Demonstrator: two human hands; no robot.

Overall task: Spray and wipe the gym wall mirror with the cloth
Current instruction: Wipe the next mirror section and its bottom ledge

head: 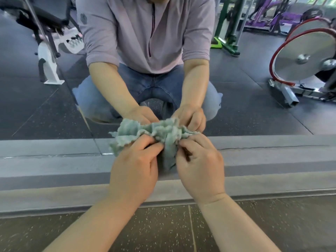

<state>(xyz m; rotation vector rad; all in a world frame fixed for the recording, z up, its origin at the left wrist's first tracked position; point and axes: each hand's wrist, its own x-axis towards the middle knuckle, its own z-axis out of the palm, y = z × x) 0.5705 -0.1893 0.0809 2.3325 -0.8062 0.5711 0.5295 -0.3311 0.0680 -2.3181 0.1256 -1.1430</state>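
Observation:
A crumpled pale green cloth [160, 137] is bunched between both hands, low in front of the wall mirror [45, 106]. My left hand [134, 171] pinches its left part with the fingers curled in. My right hand [201, 168] grips its right part. The mirror shows a crouching person in a lilac shirt and jeans holding the same cloth. No spray bottle is in view.
A grey ledge [54, 170] runs along the mirror's foot, above a dark speckled rubber floor [163, 230]. Reflected in the mirror are a weight bench [45, 24] at upper left, an exercise bike flywheel [305, 57] at right and a green rack [227, 33].

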